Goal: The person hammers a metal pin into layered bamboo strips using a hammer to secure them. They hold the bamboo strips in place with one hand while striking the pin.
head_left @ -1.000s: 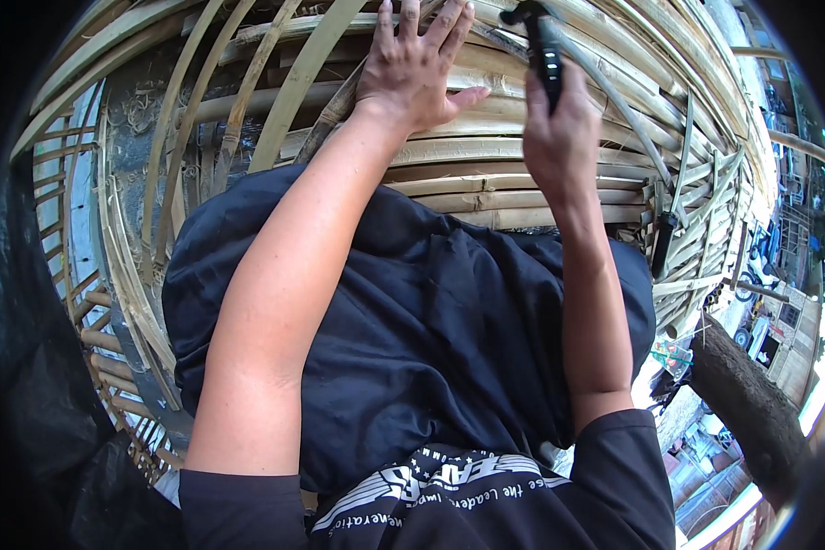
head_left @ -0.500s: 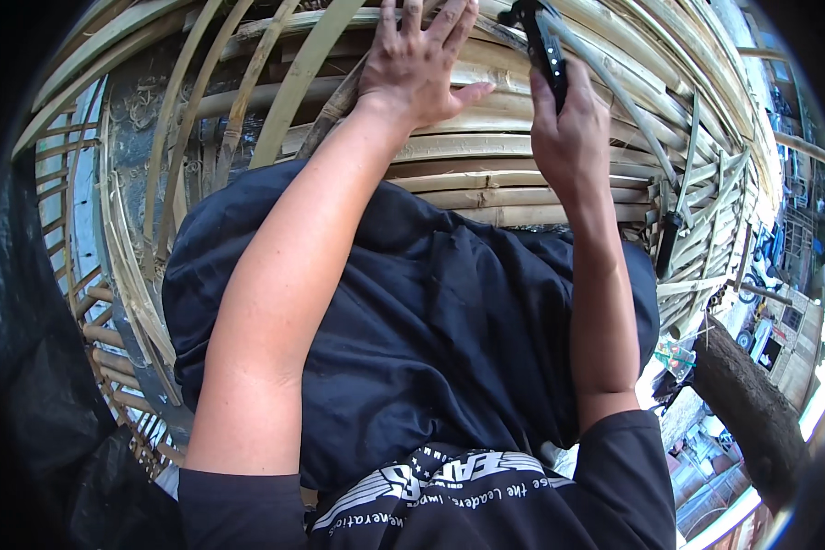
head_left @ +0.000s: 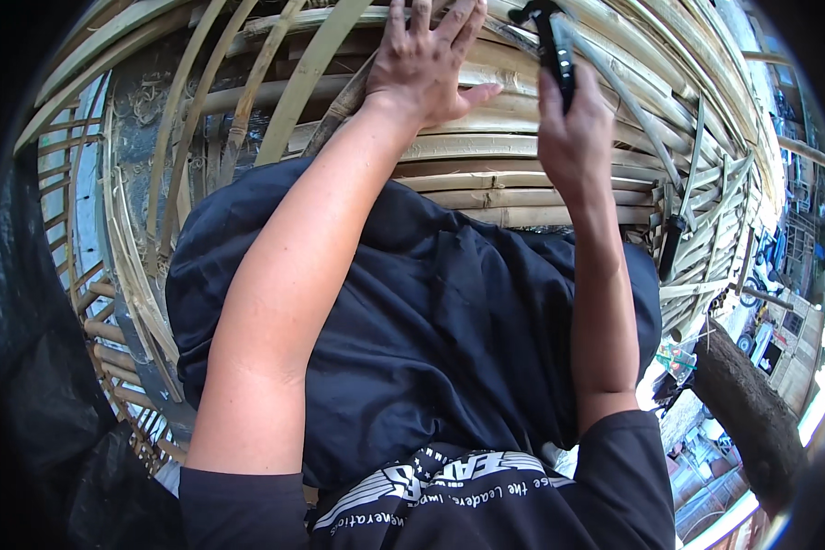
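My left hand (head_left: 421, 64) lies flat on the woven bamboo strips (head_left: 495, 147) at the top of the view, its fingers spread and the thumb stuck out to the right. To its right, my right hand (head_left: 575, 124) is wrapped around the black handle of a hammer (head_left: 554, 55). The dark hammer head points away from me, close above the strips. Slight blur covers the right hand. Whether the hammer touches the bamboo, I cannot tell.
Loose bamboo slats (head_left: 307, 82) slant upward at the left. A black handle (head_left: 674, 240) sticks out by my right knee. A thick log (head_left: 747, 403) stands at the right, with a parked motorcycle (head_left: 761, 280) beyond. Black sheeting (head_left: 36, 367) hangs on the left.
The hammer and my right hand have shifted slightly right, with the hammer turned a little. My left hand stays flat on the strips. The view has moved slightly.
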The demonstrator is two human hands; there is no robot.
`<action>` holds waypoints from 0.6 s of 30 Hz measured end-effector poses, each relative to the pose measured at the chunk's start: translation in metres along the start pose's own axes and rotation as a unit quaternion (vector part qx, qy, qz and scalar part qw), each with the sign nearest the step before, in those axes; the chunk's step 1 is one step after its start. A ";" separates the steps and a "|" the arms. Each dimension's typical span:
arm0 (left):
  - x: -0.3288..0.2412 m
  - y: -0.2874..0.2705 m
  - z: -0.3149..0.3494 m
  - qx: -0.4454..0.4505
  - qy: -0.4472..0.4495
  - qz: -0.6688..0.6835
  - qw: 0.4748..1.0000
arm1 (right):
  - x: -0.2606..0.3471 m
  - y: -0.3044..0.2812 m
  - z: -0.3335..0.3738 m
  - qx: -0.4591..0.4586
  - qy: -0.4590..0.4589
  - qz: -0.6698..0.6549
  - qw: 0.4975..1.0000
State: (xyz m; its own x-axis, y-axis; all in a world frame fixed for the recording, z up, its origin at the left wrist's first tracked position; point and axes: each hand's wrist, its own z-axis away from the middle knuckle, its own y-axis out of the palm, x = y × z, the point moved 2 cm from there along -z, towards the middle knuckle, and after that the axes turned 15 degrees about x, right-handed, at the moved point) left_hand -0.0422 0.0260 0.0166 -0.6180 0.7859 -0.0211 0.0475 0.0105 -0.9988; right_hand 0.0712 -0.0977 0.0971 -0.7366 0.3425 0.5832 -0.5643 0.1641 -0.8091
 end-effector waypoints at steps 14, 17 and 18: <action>-0.002 -0.002 -0.001 -0.015 0.005 -0.001 1.000 | -0.027 0.011 0.001 -0.046 -0.044 0.095 0.993; 0.011 -0.003 -0.004 -0.032 -0.017 -0.029 0.999 | 0.007 -0.004 0.006 -0.175 -0.064 -0.066 0.980; 0.005 -0.004 -0.006 -0.069 -0.015 -0.032 0.997 | 0.004 -0.008 0.004 -0.199 -0.079 -0.022 0.977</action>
State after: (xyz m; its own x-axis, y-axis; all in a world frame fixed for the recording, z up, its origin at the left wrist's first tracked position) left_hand -0.0408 0.0335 0.0205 -0.6470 0.7615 0.0387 0.1140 0.1468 -0.9826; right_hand 0.0709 -0.1008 0.1060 -0.7805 0.1851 0.5971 -0.4307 0.5331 -0.7282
